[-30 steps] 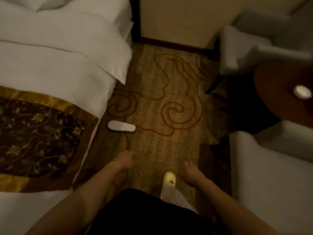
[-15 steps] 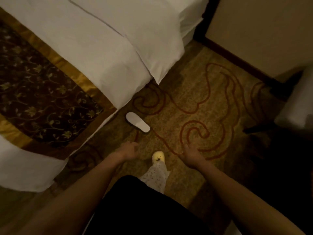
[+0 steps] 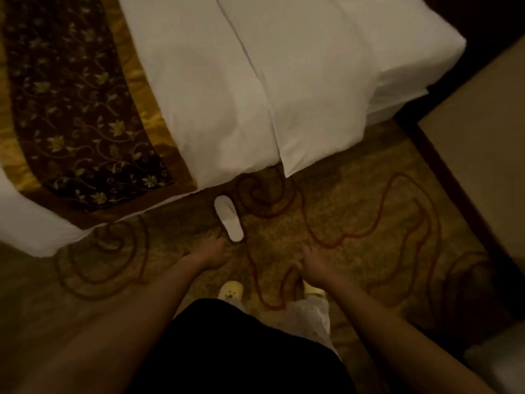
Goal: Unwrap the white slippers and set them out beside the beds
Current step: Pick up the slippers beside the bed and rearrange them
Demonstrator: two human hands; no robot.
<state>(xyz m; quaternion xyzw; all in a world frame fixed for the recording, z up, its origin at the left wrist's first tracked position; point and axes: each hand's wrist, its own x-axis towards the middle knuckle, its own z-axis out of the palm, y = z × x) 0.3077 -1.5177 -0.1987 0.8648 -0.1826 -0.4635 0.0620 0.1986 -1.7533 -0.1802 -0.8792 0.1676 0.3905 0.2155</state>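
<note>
A single white slipper (image 3: 229, 217) is lying on the patterned carpet (image 3: 355, 211), just beside the near edge of the bed (image 3: 227, 95), below the white duvet and right of the brown and gold bed runner (image 3: 76, 109). The left hand (image 3: 210, 251) is hanging just near of the slipper, fingers loosely curled and holding nothing; contact with the slipper cannot be confirmed. The right hand (image 3: 315, 265) is hovering over the carpet to the right, fingers spread, empty. The person is wearing yellow clogs (image 3: 231, 290) and standing near both hands.
</note>
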